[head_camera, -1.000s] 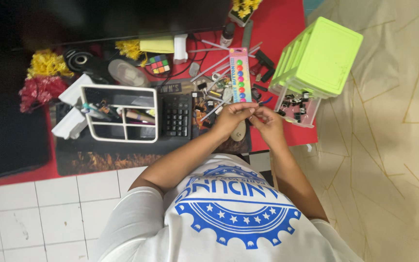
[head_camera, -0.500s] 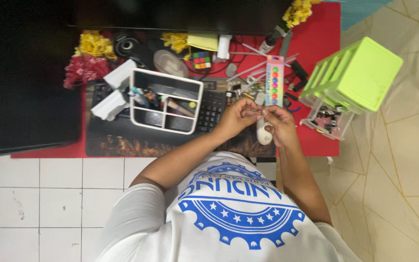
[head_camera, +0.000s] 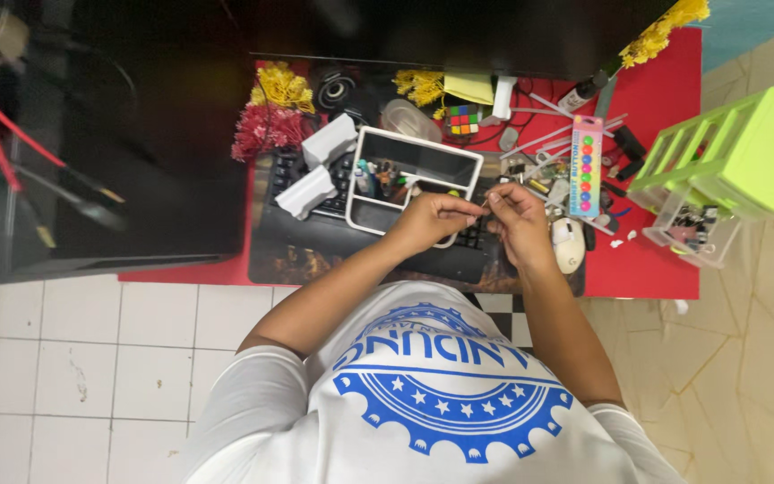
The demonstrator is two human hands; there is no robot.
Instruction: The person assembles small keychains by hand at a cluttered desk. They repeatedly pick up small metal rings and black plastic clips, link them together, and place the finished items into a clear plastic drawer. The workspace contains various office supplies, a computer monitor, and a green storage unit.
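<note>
Left hand (head_camera: 430,218) and right hand (head_camera: 520,215) pinched together on one small thin item, too small to identify; held above keyboard (head_camera: 459,255), beside white organiser tray (head_camera: 423,148), near red desk's (head_camera: 647,269) front edge.

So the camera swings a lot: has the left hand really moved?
Yes. The left hand shifted left, from over the white mouse to the white desk organizer's rim.

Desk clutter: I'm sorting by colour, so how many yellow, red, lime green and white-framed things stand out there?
Yellow tassel bunches: 3
Yellow sticky pad: 1
Red tassel bunch: 1
Lime green drawer unit: 1
White divided organiser: 1
Total: 7
</note>
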